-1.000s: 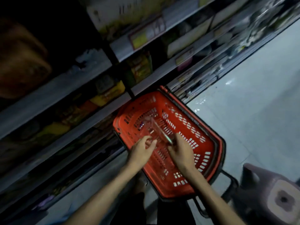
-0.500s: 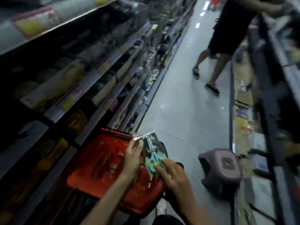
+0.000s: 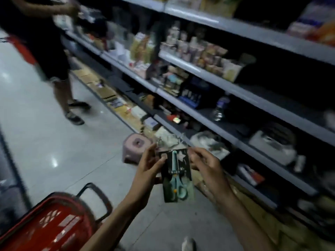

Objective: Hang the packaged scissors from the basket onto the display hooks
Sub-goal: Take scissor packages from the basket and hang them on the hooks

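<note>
Carry step: left hand [image 3: 148, 171] and right hand [image 3: 206, 165] both pinched the dark carded pack of teal-handled scissors [image 3: 176, 175], clear of the red plastic basket [image 3: 54, 223]; next needed a display hook (none visible) to thread the card's top.

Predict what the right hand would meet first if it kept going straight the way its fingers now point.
Probably the scissors pack: the right hand already pinches its top edge, fingers pointing left toward it.

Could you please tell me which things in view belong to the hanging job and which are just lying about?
Part of the job:
- packaged scissors, held by left hand and right hand
- red basket

Just lying about:
- pink stool
- water bottle
- another person's legs
</note>
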`<state>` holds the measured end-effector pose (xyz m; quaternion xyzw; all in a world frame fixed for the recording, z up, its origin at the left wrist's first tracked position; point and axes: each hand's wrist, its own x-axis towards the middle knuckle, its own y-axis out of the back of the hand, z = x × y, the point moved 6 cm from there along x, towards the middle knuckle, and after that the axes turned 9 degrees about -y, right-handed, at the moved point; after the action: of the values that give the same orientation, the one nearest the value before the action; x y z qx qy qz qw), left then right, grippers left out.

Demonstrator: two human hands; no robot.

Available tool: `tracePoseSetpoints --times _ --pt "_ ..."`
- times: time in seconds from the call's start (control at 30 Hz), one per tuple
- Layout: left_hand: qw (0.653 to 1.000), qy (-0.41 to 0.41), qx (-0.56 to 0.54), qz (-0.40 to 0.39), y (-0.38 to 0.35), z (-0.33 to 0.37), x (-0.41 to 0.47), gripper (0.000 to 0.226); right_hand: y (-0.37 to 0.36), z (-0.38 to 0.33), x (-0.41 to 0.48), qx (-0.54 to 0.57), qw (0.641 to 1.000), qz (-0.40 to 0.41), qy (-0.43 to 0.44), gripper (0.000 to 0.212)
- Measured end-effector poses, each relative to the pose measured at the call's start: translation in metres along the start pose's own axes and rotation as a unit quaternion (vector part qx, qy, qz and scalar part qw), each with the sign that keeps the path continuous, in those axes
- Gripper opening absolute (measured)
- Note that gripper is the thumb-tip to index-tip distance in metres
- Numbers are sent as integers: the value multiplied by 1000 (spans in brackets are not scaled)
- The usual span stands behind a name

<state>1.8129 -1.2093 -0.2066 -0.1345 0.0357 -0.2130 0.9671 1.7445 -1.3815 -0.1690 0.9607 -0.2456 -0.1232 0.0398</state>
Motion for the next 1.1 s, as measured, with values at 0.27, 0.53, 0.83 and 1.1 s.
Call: tracePoseSetpoints --times 0.27,0.53,0.83,1.1 --pt "949 15 2 -314 -322 -21 -26 33 288 0 -105 127 949 286 39 12" --pt "880 -54 36 -471 -585 -59 -91 14 515 28 -207 142 864 479 55 12" --pt "847 -115 45 -517 -746 -91 -93 12 666 68 -232 171 805 566 53 18" --pt "857 -151 43 -490 -863 -97 -37 13 762 95 -204 177 770 610 62 13"
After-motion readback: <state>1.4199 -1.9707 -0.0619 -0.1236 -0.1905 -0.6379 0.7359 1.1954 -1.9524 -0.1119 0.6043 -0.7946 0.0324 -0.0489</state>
